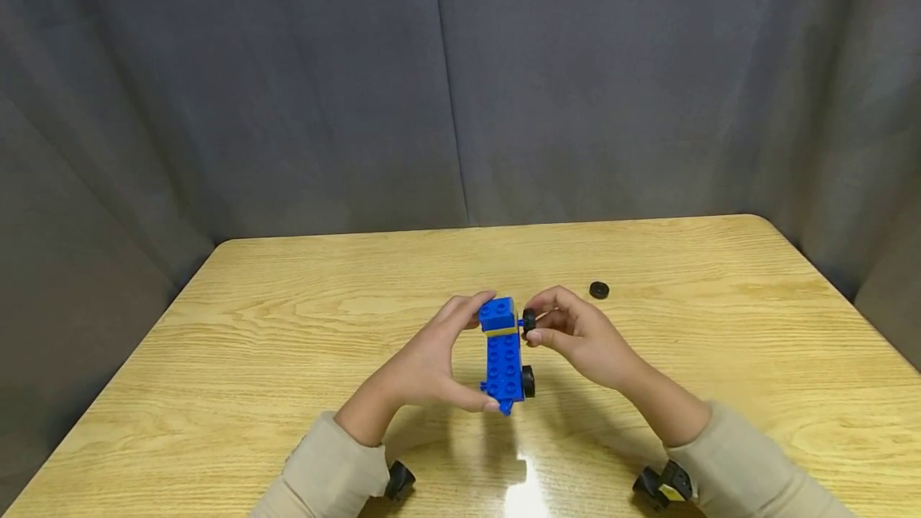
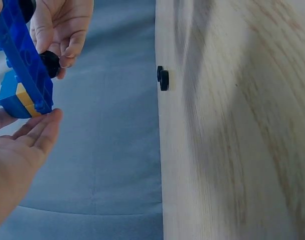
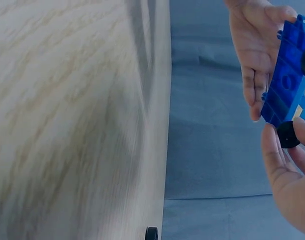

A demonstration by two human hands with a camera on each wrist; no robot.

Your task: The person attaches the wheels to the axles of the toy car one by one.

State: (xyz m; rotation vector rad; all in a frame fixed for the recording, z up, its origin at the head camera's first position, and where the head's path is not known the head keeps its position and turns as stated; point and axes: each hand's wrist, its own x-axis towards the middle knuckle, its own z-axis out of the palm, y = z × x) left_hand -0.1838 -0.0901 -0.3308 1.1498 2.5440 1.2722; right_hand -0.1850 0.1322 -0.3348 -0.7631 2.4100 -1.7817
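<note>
Held up over the table is a blue toy-brick car [image 1: 504, 362] with studs on top, plus a blue brick [image 1: 496, 308] and a yellow layer [image 1: 501, 332] at its far end. My left hand [image 1: 432, 362] grips it lengthwise, thumb at the near end and fingers at the far end. Thumb and fingers of my right hand [image 1: 597, 346] pinch a black wheel [image 1: 529, 321] at the far right axle stub. Another black wheel [image 1: 528, 381] sits on the car's near right side. The underside [image 3: 285, 82] shows in the right wrist view, with bare pegs along its left side.
A loose black wheel [image 1: 600, 290] lies on the wooden table [image 1: 324, 302] beyond my right hand. Two loose wheels [image 2: 164, 80] show in the left wrist view, one partly behind the other. A grey curtain [image 1: 324, 102] hangs behind the table.
</note>
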